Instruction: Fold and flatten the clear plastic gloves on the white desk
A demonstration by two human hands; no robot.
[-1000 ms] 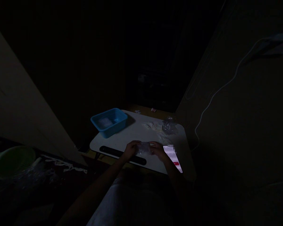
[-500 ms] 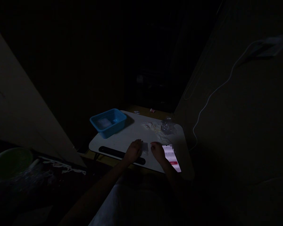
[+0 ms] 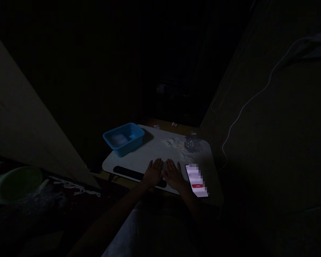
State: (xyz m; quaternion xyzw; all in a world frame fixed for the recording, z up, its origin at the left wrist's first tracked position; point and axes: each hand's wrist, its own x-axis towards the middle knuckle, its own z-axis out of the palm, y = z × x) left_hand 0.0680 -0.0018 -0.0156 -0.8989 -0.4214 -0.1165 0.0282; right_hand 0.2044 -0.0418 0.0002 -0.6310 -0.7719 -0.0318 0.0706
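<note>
Both hands rest side by side near the front edge of a white table [image 3: 149, 150]. My left hand [image 3: 153, 172] lies flat with its fingers stretched forward. Close beside it, my right hand [image 3: 173, 175] is also flat, fingers extended and thumb toward the left hand. A small clear plastic packet seen between the hands earlier is now covered by them. Just right of my right hand lies a phone [image 3: 195, 180] with its screen lit. Ahead of the hands are pale crumpled packets [image 3: 173, 142] and a clear plastic bag [image 3: 193, 143].
A blue basin [image 3: 128, 147] holding something pale stands at the table's back left. A dark slot [image 3: 128, 172] runs along the front edge. A white cable [image 3: 240, 112] hangs down the right wall. A green tub [image 3: 21, 184] sits low on the left. The room is very dark.
My right hand has moved left and flattened from curled fingers, coming beside my left hand over the small packet. My left hand stays nearly in place. The view has shifted slightly.
</note>
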